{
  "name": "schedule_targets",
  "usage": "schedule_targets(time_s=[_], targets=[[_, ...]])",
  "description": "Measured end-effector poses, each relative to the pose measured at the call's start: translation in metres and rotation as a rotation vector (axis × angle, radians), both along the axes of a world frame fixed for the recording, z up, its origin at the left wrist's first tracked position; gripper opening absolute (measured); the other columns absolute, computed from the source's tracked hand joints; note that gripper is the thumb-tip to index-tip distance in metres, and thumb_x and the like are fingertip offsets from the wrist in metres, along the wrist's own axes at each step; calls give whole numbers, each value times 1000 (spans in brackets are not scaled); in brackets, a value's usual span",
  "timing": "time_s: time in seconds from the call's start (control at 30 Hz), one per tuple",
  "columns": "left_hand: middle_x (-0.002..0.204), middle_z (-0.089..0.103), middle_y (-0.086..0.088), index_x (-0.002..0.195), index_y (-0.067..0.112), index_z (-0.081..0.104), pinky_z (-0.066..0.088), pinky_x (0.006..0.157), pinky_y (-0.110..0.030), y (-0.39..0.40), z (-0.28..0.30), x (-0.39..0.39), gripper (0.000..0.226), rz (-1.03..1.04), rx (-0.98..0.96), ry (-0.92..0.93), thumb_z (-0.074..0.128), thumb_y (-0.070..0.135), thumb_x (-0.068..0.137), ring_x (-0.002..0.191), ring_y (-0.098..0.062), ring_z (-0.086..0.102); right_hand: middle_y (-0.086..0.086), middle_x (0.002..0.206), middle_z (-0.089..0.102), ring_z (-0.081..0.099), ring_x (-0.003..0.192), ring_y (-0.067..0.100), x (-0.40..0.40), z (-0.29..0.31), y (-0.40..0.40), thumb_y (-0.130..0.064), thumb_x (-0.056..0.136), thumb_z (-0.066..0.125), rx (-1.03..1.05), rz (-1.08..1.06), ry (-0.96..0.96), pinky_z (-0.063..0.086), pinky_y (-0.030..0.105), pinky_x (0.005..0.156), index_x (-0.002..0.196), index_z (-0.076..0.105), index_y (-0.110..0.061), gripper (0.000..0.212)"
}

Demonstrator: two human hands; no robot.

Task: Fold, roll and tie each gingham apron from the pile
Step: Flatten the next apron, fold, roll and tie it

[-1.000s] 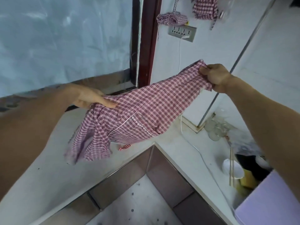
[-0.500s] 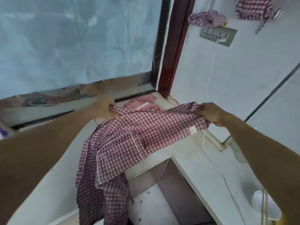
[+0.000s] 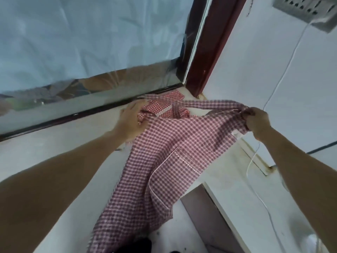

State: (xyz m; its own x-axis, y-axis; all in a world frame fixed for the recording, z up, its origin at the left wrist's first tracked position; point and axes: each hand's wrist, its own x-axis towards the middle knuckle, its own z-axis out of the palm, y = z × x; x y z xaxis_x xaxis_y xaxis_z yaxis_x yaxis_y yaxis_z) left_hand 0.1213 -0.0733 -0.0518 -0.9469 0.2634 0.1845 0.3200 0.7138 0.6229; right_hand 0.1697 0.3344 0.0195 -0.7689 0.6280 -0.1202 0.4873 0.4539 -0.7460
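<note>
A dark red gingham apron [image 3: 164, 152] with a white-trimmed pocket lies spread over the corner of the white counter [image 3: 60, 143], its lower part hanging off the edge. My right hand [image 3: 256, 121] pinches its upper right corner, lifted a little above the counter. My left hand [image 3: 132, 121] lies with fingers stretched out on the apron's left edge, pressing it down. Behind the apron, in the counter's corner by the window, lies a brighter red gingham apron [image 3: 164, 105] with a white lace strip.
A window with pale sheeting [image 3: 82, 42] and a dark red frame [image 3: 207, 57] bounds the counter at the back. A socket strip [image 3: 308, 10] hangs on the right wall, with a white cable [image 3: 255, 161] running down across the right counter. The floor shows below the counter's inner corner.
The apron has come down from the air onto the counter. My left hand went from gripping its corner to lying flat on it. The view has tilted down and closer.
</note>
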Motion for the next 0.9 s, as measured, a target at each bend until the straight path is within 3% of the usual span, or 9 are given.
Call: schedule_targets(time_s=[0.1, 0.17, 0.33, 0.43, 0.53, 0.63, 0.77, 0.83, 0.9], targets=[[125, 52, -12, 118, 8, 56, 42, 105, -40, 3, -35, 16, 41, 192, 267, 46, 71, 13, 80, 117, -22, 49, 23, 126, 59, 58, 116, 38, -22, -25, 1, -26, 87, 59, 120, -177, -138, 49, 46, 98, 129, 55, -4, 48], [129, 47, -13, 124, 8, 51, 43, 102, -39, -3, -54, 31, 50, 384, 222, -97, 74, 23, 82, 120, -28, 47, 22, 140, 41, 42, 130, 39, -15, -42, -16, -20, 89, 59, 321, -132, -249, 36, 50, 108, 139, 40, -7, 55], [147, 47, -11, 146, 11, 41, 41, 107, -39, -20, -125, 80, 113, 152, -283, -1119, 66, 82, 61, 130, -29, 48, 12, 128, 58, 59, 109, 22, -7, -110, -84, -3, 88, 61, 333, 588, -391, 48, 24, 78, 126, 59, -11, 39], [134, 54, -6, 142, 14, 45, 46, 101, -35, -28, -155, 116, 106, 105, -367, -1188, 71, 77, 61, 119, -23, 53, 11, 144, 47, 52, 127, 28, 1, -152, -129, -18, 90, 72, 161, 1001, -609, 49, 35, 98, 144, 45, -16, 60], [110, 65, -5, 116, 6, 59, 51, 83, -29, -23, -163, 139, 59, 189, -249, -1140, 76, 47, 78, 96, -19, 62, 12, 155, 21, 31, 142, 35, 6, -188, -160, -30, 80, 82, 171, 1137, -698, 35, 44, 115, 156, 19, -27, 99], [94, 71, -1, 104, 7, 69, 52, 80, -26, -14, -159, 147, 39, 192, -18, -1282, 76, 39, 83, 86, -17, 68, 15, 158, 4, 14, 146, 45, 5, -214, -169, -43, 72, 87, 294, 1198, -801, 23, 55, 117, 157, -9, -32, 129], [133, 61, 2, 135, 15, 56, 37, 112, -40, -7, -159, 152, 85, 251, 312, -1547, 70, 72, 72, 123, -21, 56, 20, 156, 4, 6, 145, 49, -4, -223, -175, -50, 67, 87, 310, 1145, -813, 18, 60, 117, 154, -19, -32, 138], [141, 53, 1, 139, 17, 50, 30, 117, -44, -3, -164, 155, 100, 347, 547, -1644, 44, 90, 71, 134, -26, 47, 20, 155, 6, 9, 145, 49, -12, -220, -176, -49, 69, 87, 242, 1091, -813, 20, 59, 117, 155, -11, -34, 131], [139, 55, -6, 140, 11, 49, 33, 114, -43, 4, -175, 156, 96, 530, 680, -1650, 21, 83, 83, 133, -31, 48, 19, 154, 12, 14, 144, 48, -17, -221, -173, -50, 73, 83, 175, 1035, -803, 23, 58, 118, 155, -1, -33, 119]])
